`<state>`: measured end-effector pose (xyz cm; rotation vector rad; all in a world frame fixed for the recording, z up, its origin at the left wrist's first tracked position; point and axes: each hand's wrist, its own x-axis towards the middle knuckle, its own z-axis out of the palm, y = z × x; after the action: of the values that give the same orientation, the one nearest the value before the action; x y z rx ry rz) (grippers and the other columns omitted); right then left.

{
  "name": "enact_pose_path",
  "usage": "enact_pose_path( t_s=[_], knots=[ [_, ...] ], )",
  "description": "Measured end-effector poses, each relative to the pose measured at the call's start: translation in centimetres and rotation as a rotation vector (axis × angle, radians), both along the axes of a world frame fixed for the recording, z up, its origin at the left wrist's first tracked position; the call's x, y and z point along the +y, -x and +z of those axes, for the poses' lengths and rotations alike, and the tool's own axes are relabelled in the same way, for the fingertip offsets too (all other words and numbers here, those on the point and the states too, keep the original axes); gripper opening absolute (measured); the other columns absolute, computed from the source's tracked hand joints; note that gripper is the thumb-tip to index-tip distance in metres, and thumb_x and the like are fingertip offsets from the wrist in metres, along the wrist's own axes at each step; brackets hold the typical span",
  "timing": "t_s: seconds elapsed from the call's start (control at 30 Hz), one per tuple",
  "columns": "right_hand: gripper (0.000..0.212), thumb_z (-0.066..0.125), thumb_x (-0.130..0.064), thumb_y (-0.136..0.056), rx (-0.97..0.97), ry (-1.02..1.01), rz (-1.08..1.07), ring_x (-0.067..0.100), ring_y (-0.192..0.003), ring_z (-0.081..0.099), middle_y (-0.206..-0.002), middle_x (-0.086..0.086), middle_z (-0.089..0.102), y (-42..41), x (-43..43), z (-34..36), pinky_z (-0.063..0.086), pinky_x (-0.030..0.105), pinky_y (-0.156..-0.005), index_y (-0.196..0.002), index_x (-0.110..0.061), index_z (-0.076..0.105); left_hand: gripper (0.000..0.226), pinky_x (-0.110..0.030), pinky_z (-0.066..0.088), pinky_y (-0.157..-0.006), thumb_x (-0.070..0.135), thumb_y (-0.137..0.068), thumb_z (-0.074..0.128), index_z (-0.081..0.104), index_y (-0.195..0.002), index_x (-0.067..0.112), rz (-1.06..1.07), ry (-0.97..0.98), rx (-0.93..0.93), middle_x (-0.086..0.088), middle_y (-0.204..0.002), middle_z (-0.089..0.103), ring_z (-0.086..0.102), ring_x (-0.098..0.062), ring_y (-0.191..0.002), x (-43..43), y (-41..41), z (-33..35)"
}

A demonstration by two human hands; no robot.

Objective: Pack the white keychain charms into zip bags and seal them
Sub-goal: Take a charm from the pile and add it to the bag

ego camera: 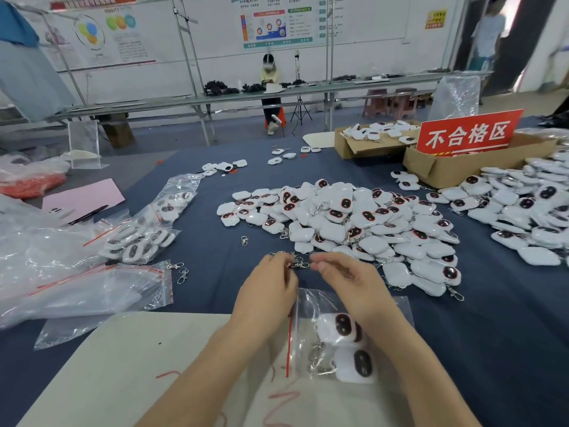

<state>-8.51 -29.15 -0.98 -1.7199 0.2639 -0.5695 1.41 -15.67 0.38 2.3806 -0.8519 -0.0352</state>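
**Two hands working a cluster of clasps above a part-filled zip bag**

Head view. The left hand (271,291) and the right hand (348,282) meet over the dark blue surface (215,272). Their fingers are curled, and each pinches one side of a small cluster of metal clasps (298,264) held between them. Whether a charm hangs from this cluster cannot be told.

Beneath the wrists lies a clear zip bag (314,303), its red seal strip (289,343) running toward the viewer. It rests partly on a beige mat (138,365). Inside the bag are two white keychain charms (341,328) with their dark oval faces up, and their silvery rings are bunched at the left side. The arms hide whether the bag is sealed.

Just beyond the hands spreads the main pile of loose charms (348,223). A second pile (529,211) lies at the right, beside a cardboard box (455,171) that carries a red sign (468,134). A further open box (351,146) behind it holds more charms.

At the left are filled bags (141,241), a stack of empty zip bags (77,291) and a few loose clasps (180,271) near them. Farther left lies a pink sheet (83,195) with a black pen (89,214) on it. A seated person (271,78) is at a long surface across the room.
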Motion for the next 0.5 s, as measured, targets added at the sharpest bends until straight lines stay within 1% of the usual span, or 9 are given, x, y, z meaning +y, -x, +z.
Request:
enact_pose_path(
  t_s=[0.07,0.13,0.2,0.23,0.3,0.4,0.43,0.5],
  knots=[
    [0.02,0.06,-0.016,-0.099,-0.023,-0.173,-0.055,-0.002,-0.097,0.068,-0.098,-0.015,0.076,-0.2,-0.6,0.1,0.053,0.017,-0.087,-0.103,-0.031,0.072,0.034,-0.044,0.048,-0.097,0.027,-0.104,0.046,0.052,-0.138,0.024,-0.047,-0.108,-0.057,-0.003,-0.131,0.051,0.052,-0.024,-0.119,-2.1,-1.5,0.1],
    [0.018,0.059,-0.016,-0.099,-0.011,-0.395,-0.103,0.007,-0.101,0.07,-0.1,-0.007,0.078,-0.3,-1.3,-0.2,0.053,0.024,-0.089,-0.106,-0.026,0.073,0.043,-0.045,0.046,-0.101,0.03,-0.105,0.048,0.042,-0.147,0.022,-0.088,-0.2,-0.095,-0.007,-0.146,0.041,0.043,-0.028,-0.13,-3.8,-2.8,-0.1],
    [0.018,0.059,-0.016,-0.099,-0.023,-0.601,-0.122,0.014,-0.102,0.071,-0.103,0.001,0.078,-0.2,-1.9,-0.7,0.053,0.026,-0.089,-0.109,-0.02,0.073,0.05,-0.045,0.046,-0.099,0.035,-0.105,0.048,0.034,-0.152,0.023,-0.106,-0.261,-0.12,-0.006,-0.155,0.034,0.038,-0.03,-0.135,-5.0,-3.9,-0.4],
    [0.018,0.059,-0.016,-0.099,-0.035,-0.668,-0.126,0.015,-0.102,0.072,-0.104,0.003,0.078,-0.2,-2.2,-0.8,0.053,0.026,-0.088,-0.11,-0.018,0.073,0.052,-0.045,0.046,-0.097,0.037,-0.105,0.048,0.032,-0.153,0.024,-0.104,-0.271,-0.126,-0.004,-0.156,0.033,0.038,-0.03,-0.136,-5.4,-4.4,-0.5],
    [0.019,0.057,-0.017,-0.1,-0.06,-0.738,-0.128,0.015,-0.099,0.073,-0.105,0.005,0.077,-0.2,-2.5,-0.9,0.054,0.026,-0.085,-0.112,-0.017,0.072,0.05,-0.043,0.046,-0.092,0.04,-0.104,0.049,0.035,-0.15,0.026,-0.082,-0.265,-0.154,-0.003,-0.151,0.039,0.04,-0.028,-0.134,-6.0,-5.1,-0.6],
    [0.019,0.057,-0.016,-0.1,-0.07,-0.743,-0.133,0.015,-0.098,0.074,-0.104,0.005,0.077,-0.2,-2.5,-1.0,0.055,0.026,-0.084,-0.111,-0.016,0.072,0.038,-0.038,0.047,-0.081,0.04,-0.104,0.05,0.043,-0.138,0.027,-0.078,-0.22,-0.23,-0.002,-0.133,0.049,0.05,-0.024,-0.121,-5.8,-5.4,-0.8],
    [0.019,0.057,-0.015,-0.1,-0.067,-0.735,-0.134,0.015,-0.098,0.074,-0.104,0.005,0.077,-0.3,-2.4,-0.9,0.055,0.025,-0.083,-0.111,-0.016,0.072,0.034,-0.038,0.048,-0.079,0.038,-0.104,0.05,0.045,-0.135,0.026,-0.086,-0.178,-0.24,-0.001,-0.128,0.051,0.053,-0.023,-0.116,-5.5,-5.2,-0.9],
    [0.018,0.057,-0.015,-0.099,-0.055,-0.713,-0.132,0.016,-0.097,0.074,-0.102,0.004,0.078,-0.3,-2.4,-0.7,0.055,0.026,-0.083,-0.109,-0.017,0.073,0.027,-0.04,0.051,-0.081,0.037,-0.105,0.048,0.05,-0.129,0.025,-0.075,-0.064,-0.208,0.001,-0.119,0.058,0.058,-0.022,-0.106,-4.5,-4.9,-1.2]
  ],
)
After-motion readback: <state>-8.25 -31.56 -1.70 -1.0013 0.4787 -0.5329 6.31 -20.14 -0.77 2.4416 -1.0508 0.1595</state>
